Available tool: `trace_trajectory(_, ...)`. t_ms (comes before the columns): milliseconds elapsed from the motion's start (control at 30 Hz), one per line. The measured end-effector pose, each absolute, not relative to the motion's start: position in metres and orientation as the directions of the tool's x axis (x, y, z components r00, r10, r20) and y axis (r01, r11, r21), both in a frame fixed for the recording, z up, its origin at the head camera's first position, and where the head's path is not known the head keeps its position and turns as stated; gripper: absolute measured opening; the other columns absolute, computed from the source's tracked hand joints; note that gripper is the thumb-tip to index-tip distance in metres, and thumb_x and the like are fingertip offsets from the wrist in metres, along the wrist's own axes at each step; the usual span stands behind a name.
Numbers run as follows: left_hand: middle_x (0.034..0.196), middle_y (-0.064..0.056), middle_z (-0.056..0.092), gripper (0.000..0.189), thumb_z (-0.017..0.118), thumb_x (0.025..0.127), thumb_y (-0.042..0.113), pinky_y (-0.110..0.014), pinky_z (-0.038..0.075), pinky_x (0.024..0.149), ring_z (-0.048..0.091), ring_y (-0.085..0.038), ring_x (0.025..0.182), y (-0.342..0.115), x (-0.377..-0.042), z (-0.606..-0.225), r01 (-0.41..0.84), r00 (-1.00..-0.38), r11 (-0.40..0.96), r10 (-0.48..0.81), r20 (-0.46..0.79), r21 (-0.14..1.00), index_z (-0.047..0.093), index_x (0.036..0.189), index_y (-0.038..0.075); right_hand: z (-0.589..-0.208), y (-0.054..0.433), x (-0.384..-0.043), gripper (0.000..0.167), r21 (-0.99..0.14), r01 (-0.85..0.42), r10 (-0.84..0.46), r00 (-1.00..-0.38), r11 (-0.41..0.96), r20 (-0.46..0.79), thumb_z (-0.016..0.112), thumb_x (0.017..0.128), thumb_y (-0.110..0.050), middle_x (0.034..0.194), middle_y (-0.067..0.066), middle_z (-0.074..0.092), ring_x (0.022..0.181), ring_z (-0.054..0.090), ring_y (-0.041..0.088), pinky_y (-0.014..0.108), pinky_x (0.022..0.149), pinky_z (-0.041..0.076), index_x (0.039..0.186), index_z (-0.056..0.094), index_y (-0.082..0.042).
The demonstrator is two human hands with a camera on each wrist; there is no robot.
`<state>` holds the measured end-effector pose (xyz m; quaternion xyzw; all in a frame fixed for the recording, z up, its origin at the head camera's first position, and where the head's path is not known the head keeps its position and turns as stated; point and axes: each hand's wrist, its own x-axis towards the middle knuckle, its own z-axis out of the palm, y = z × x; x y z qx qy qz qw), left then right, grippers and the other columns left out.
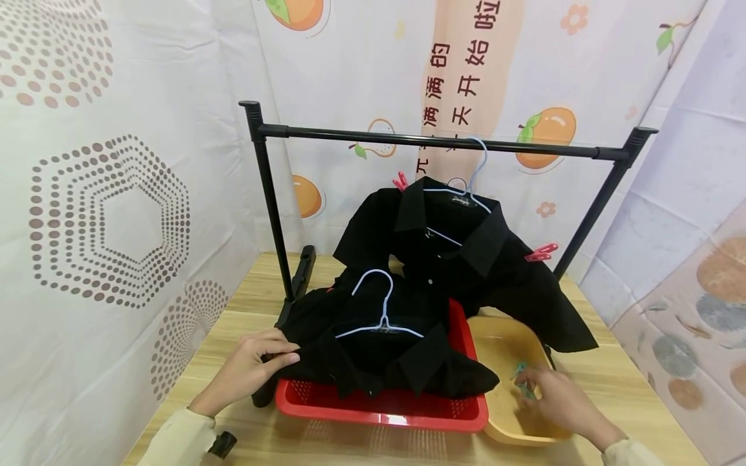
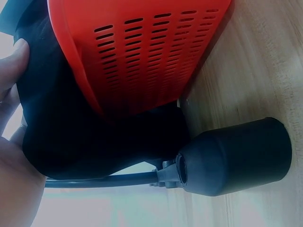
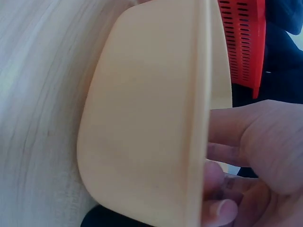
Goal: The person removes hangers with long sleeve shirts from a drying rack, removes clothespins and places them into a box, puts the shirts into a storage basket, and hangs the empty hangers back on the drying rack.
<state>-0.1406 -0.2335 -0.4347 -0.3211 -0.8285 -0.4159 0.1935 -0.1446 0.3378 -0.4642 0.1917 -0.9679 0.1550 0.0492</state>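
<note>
A black collared shirt (image 1: 373,362) on a light-blue hanger (image 1: 384,304) lies over a red basket (image 1: 381,417). My left hand (image 1: 259,362) pinches this shirt's left-side edge between thumb and fingers; the left wrist view shows the black cloth (image 2: 61,118) in that grip. Inside a yellow basin (image 1: 495,336), my right hand (image 1: 556,401) reaches down with bent fingers at some small green clothespins (image 1: 519,369). Whether the fingers pinch one is unclear. From the right wrist view, the basin wall (image 3: 142,109) hides the fingertips and the clothespins.
A black rack bar (image 1: 361,136) spans the back. From it hangs another black shirt (image 1: 454,239) on a light-blue hanger, with a red clothespin (image 1: 541,252) at each shoulder. One sleeve overhangs the basin. A black rack foot (image 2: 236,158) stands beside the basket on the wooden table (image 1: 326,446).
</note>
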Motion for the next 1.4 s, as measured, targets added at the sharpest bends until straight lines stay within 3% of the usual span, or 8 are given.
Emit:
trace_trajectory(233,0.083,0.014,0.065,0.019,0.081,0.087,0.003,-0.016,0.043,0.058,0.052,-0.004,0.066,-0.233,-0.139,-0.433,0.679,-0.732,0.458,0.365,0.575,0.574,0.082,0.101,0.015,-0.468,0.337,-0.144,0.029,-0.249,-0.369,-0.354,-0.93,0.896,0.102,0.094,0.069,-0.022,0.077,-0.013,0.054,0.068,0.051,0.004,0.03,0.061,0.045,0.087,0.071,-0.021)
trace_trajectory(700,0.083,0.014,0.065,0.019,0.081,0.086,0.002,-0.016,0.044,0.058,0.051,-0.004,0.065,-0.233,-0.139,-0.433,0.679,-0.732,0.457,0.363,0.577,0.574,0.082,0.101,0.014,-0.47,0.339,-0.145,0.032,-0.273,-0.398,-0.391,-0.917,0.875,0.085,0.096,0.065,-0.024,0.077,-0.012,0.056,0.069,0.052,0.003,0.03,0.062,0.047,0.086,0.073,-0.016)
trace_trajectory(833,0.083,0.013,0.066,0.019,0.08,0.086,0.001,-0.016,0.043,0.058,0.052,-0.004,0.065,-0.233,-0.139,-0.433,0.686,-0.726,0.449,0.367,0.581,0.573,0.082,0.101,0.013,-0.467,0.337,-0.146,0.022,-0.292,-0.394,-0.387,-0.918,0.871,0.086,0.091,0.075,-0.02,0.077,-0.015,0.058,0.071,0.055,0.004,0.03,0.065,0.049,0.089,0.075,-0.015)
trace_trajectory(1000,0.083,0.013,0.066,0.02,0.081,0.086,0.0,-0.016,0.043,0.058,0.052,-0.004,0.065,-0.232,-0.139,-0.435,0.69,-0.722,0.441,0.369,0.585,0.573,0.082,0.101,0.013,-0.453,0.325,-0.147,0.005,-0.318,-0.4,-0.344,-0.913,0.859,0.219,0.081,0.089,-0.018,0.083,-0.017,0.066,0.073,0.059,0.001,0.03,0.066,0.053,0.09,0.076,-0.018)
trace_trajectory(1133,0.084,0.013,0.066,0.02,0.081,0.086,0.001,-0.016,0.043,0.057,0.052,-0.003,0.065,-0.232,-0.139,-0.437,0.686,-0.726,0.446,0.369,0.58,0.575,0.082,0.101,0.014,-0.436,0.311,-0.141,0.003,-0.351,-0.429,-0.328,-0.892,0.832,0.312,0.074,0.097,-0.022,0.088,-0.018,0.068,0.072,0.056,-0.003,0.029,0.065,0.053,0.096,0.077,-0.021)
trace_trajectory(1267,0.084,0.012,0.066,0.021,0.081,0.085,-0.001,-0.015,0.043,0.057,0.052,-0.004,0.065,-0.232,-0.139,-0.437,0.692,-0.72,0.44,0.368,0.588,0.572,0.082,0.101,0.012,-0.419,0.294,-0.133,0.009,-0.391,-0.492,-0.384,-0.865,0.778,0.324,0.071,0.099,-0.028,0.091,-0.019,0.067,0.068,0.05,-0.003,0.026,0.062,0.049,0.104,0.076,-0.023)
trace_trajectory(1400,0.083,0.012,0.066,0.022,0.081,0.084,-0.003,-0.015,0.042,0.057,0.051,-0.004,0.065,-0.232,-0.14,-0.436,0.703,-0.709,0.433,0.367,0.602,0.564,0.082,0.101,0.012,-0.416,0.28,-0.129,0.012,-0.322,-0.609,-0.502,-0.788,0.725,0.357,0.075,0.095,-0.031,0.097,-0.021,0.067,0.074,0.056,-0.003,0.025,0.066,0.052,0.106,0.074,-0.027)
